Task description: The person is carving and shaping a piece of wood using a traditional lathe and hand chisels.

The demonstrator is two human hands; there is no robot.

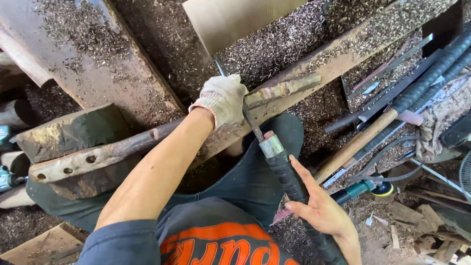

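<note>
From the head camera, the left hand (223, 98), in a knit cotton glove with a ribbed cuff, has its fingers clamped over a rough, knotty stick (284, 88) where the stick lies on a long plank (343, 54). The stick is partly stripped: pale and fibrous to the right of the glove, dark and bark-skinned to its left, running down toward a wood block (73, 132).

The bare right hand (319, 208) grips the handle (289, 179) of a long tool, fingers curled round it and the thumb laid along it. The handle is round, wrapped in black ribbed tape, and ends in a dull metal collar just below the stick. From the collar a narrow, flat steel blade (249, 120) rises, crosses the stick just beside the glove, and its tip shows above the glove.

The plank is weathered and strewn with fine shavings (274, 44), which also cover the ground all round it. The block left of the stick has chopped, uneven edges.

Right of the stick lie crowded tools: a wooden-handled one (363, 140), flat steel strips and taped bars. Little free room lies on that side; more lies above the plank.
</note>
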